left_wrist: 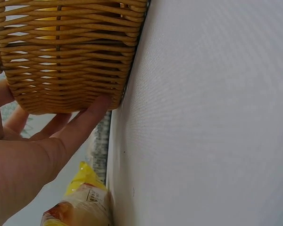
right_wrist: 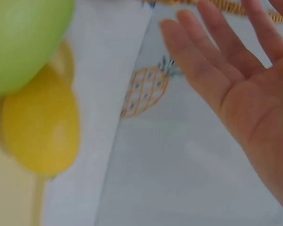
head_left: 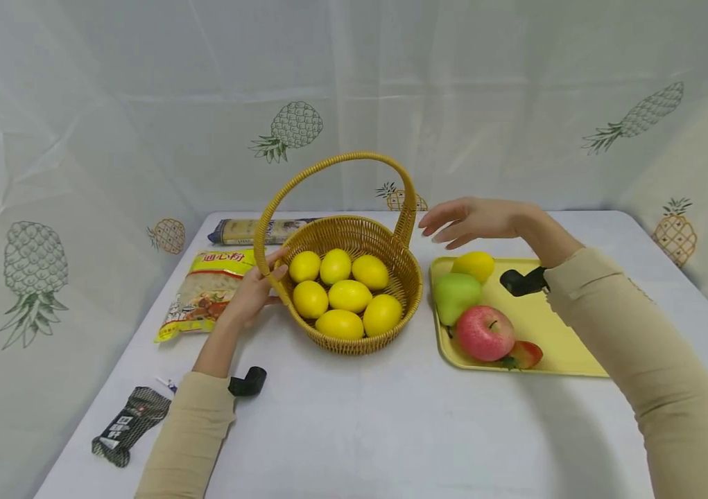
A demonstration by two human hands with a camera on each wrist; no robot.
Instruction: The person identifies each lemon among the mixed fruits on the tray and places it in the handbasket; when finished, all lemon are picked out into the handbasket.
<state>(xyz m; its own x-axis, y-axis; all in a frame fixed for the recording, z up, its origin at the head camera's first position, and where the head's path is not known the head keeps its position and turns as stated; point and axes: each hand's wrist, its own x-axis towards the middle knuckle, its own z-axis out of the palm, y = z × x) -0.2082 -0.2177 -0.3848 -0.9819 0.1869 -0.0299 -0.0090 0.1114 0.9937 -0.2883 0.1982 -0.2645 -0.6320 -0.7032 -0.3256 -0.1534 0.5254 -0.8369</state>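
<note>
A wicker basket (head_left: 354,344) with a tall arched handle stands mid-table, holding several lemons (head_left: 350,296). My left hand (head_left: 254,294) is at the basket's left side, by the foot of the handle. Its fingers and thumb lie fairly straight against the woven wall, as the left wrist view shows. Over the table's far right side hovers my right hand (head_left: 475,218), palm down, fingers loosely extended and holding nothing. Below it, a yellow tray (head_left: 550,326) bears a lemon (head_left: 474,267), a green pear (head_left: 457,298), a red apple (head_left: 485,333) and a strawberry (head_left: 523,355).
Left of the basket lies a yellow bag of pasta (head_left: 204,294), with a long packet (head_left: 254,231) behind it. A dark patterned packet (head_left: 131,425) is at the front left. White curtains (head_left: 354,83) printed with pineapples hang behind the table.
</note>
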